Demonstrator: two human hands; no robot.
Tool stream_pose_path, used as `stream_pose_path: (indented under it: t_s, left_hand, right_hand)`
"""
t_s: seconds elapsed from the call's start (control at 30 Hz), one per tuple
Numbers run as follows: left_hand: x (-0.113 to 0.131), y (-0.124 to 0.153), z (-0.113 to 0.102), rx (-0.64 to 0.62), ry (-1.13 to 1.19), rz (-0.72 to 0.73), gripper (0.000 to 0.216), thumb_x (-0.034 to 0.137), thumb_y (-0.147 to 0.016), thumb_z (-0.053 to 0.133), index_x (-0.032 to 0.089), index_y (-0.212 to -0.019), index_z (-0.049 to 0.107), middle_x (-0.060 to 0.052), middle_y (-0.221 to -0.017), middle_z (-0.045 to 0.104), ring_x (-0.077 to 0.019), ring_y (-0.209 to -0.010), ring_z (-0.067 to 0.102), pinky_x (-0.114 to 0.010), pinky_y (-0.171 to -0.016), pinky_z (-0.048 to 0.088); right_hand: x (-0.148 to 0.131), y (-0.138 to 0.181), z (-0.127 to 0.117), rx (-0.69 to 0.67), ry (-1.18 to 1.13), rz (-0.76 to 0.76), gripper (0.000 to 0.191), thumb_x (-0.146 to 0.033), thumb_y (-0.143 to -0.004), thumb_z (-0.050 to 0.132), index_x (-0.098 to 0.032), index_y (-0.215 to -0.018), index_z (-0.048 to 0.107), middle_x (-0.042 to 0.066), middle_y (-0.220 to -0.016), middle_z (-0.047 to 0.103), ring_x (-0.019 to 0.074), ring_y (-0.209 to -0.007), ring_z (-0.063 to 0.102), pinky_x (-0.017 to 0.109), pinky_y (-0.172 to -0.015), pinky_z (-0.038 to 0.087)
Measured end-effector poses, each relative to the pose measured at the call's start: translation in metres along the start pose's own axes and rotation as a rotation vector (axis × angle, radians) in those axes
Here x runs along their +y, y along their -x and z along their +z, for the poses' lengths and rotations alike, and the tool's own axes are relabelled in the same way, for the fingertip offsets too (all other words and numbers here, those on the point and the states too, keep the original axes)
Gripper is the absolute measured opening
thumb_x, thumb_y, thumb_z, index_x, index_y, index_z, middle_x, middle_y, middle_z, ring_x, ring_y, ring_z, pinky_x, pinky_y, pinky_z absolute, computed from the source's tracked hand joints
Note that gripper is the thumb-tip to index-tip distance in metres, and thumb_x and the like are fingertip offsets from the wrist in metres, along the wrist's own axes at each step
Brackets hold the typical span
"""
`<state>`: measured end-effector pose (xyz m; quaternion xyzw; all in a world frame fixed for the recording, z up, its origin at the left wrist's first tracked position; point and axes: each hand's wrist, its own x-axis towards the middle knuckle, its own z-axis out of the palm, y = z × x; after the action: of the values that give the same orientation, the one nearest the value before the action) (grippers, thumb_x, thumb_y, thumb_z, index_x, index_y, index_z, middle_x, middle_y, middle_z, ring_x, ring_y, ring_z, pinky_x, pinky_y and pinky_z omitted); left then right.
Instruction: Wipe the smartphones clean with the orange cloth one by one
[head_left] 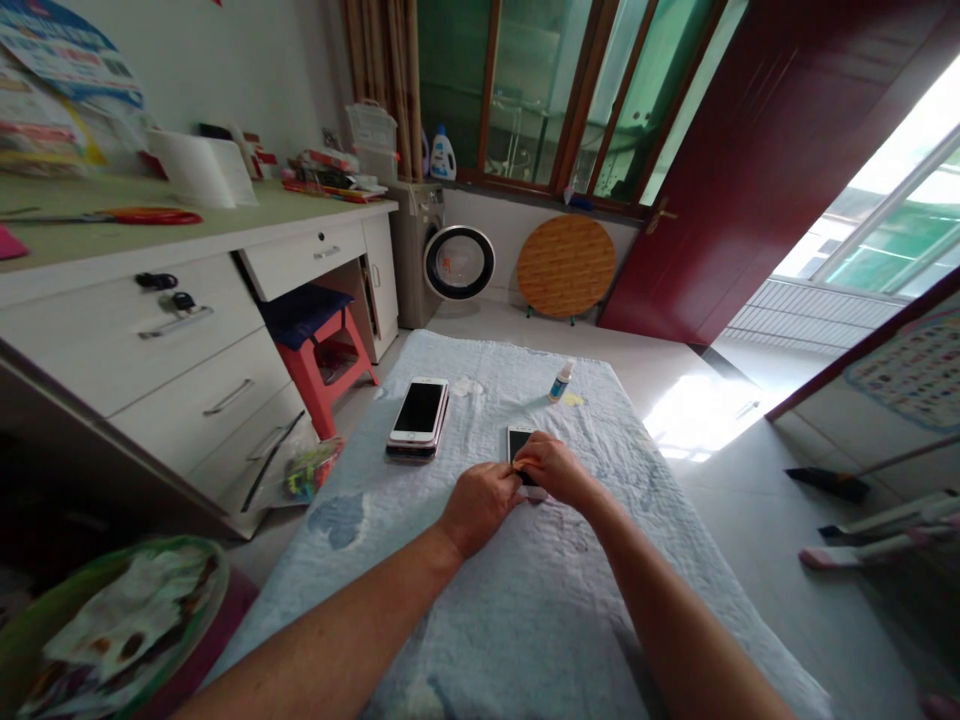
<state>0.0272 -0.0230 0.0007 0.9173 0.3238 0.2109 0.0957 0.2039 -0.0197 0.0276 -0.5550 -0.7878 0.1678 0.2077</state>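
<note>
A white-framed smartphone with a dark screen lies face up on the cloth-covered table, its middle partly hidden by my hands. My left hand is closed at the phone's left edge, fingertips against it. Over the screen, my right hand pinches a small orange piece, perhaps cloth; its exact kind is hard to make out. The fingertips of both hands nearly meet there. To the left rests a stack of phones, a white one on top. A small spray bottle stands upright beyond my right hand.
A pale blue cloth covers the table. On the left are a white desk, a red stool and a full waste bin. Behind stand a washing machine with its door open and a round wooden tabletop.
</note>
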Motion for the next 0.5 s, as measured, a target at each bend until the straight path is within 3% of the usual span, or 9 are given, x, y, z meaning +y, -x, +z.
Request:
stream_pose_path:
  t_s: [0.13,0.23,0.37,0.5]
  left_hand:
    - [-0.002,0.001,0.001,-0.007,-0.022,0.016,0.017,0.035,-0.092,0.059,0.018,-0.092,0.064,-0.003,-0.090,0.066,-0.0197,-0.084,0.063,-0.030,-0.075,0.048]
    - [-0.002,0.000,0.001,-0.025,-0.032,0.024,0.019,0.035,-0.092,0.058,0.018,-0.086,0.063,-0.002,-0.089,0.065,-0.0193,-0.083,0.062,-0.030,-0.075,0.047]
    - [-0.001,0.000,-0.002,-0.050,-0.033,0.031,0.017,0.032,-0.092,0.058,0.018,-0.082,0.063,-0.002,-0.089,0.065,-0.0189,-0.085,0.062,-0.030,-0.076,0.047]
    - [0.001,-0.001,-0.005,-0.054,-0.038,0.033,0.017,0.032,-0.091,0.061,0.018,-0.081,0.063,-0.002,-0.087,0.065,-0.0192,-0.084,0.062,-0.030,-0.075,0.047]
  right_hand:
    - [0.003,0.011,-0.006,-0.034,-0.035,0.013,0.019,-0.013,-0.083,0.057,-0.019,-0.083,0.075,0.004,-0.083,0.062,0.0135,-0.077,0.057,0.024,-0.072,0.042]
    - [0.013,0.010,-0.007,0.014,0.026,0.055,0.018,-0.015,-0.083,0.057,-0.019,-0.084,0.075,0.004,-0.083,0.062,0.0143,-0.078,0.056,0.024,-0.074,0.041]
    - [0.032,-0.006,-0.008,0.120,0.143,0.171,0.019,-0.023,-0.086,0.056,-0.016,-0.087,0.074,0.005,-0.082,0.062,0.0158,-0.079,0.056,0.025,-0.075,0.039]
    - [0.042,-0.032,-0.010,0.124,0.232,0.225,0.023,-0.023,-0.087,0.053,-0.015,-0.090,0.074,0.006,-0.084,0.063,0.0164,-0.082,0.056,0.025,-0.076,0.039]
